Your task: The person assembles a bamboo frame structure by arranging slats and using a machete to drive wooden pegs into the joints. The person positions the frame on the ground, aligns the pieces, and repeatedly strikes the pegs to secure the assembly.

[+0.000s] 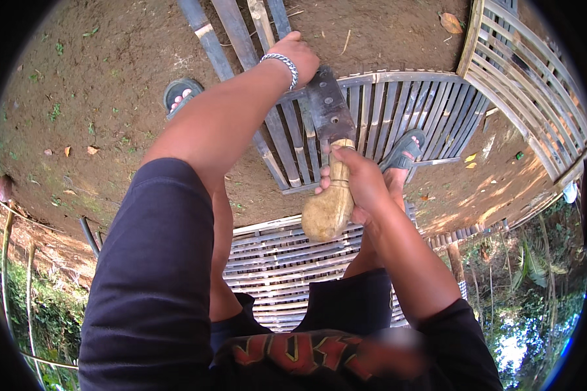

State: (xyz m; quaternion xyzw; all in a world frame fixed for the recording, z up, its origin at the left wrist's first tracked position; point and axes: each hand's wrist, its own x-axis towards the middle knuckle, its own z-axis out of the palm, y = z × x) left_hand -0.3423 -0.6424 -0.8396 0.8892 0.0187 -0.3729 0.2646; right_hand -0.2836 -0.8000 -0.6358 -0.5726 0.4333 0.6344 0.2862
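My right hand (359,179) is wrapped round the pale wooden handle of a machete (329,212), whose rounded butt points toward me. Its dark, wide blade (329,104) has a few rivets and a hole and points away, over a panel of bamboo slats. The blade's far end lies beside my left hand (295,58), which wears a chain bracelet (284,63) at the wrist. Curled and closed, the left fingers rest over narrow bamboo slats (261,23) that run away from me; the fingertips are partly hidden.
The slatted bamboo panel (430,107) lies on bare soil (111,124) between my sandalled feet. Under me is a bamboo seat (274,260). A bamboo frame (528,72) stands at the far right. Greenery (528,280) and poles (29,300) show near the lower sides.
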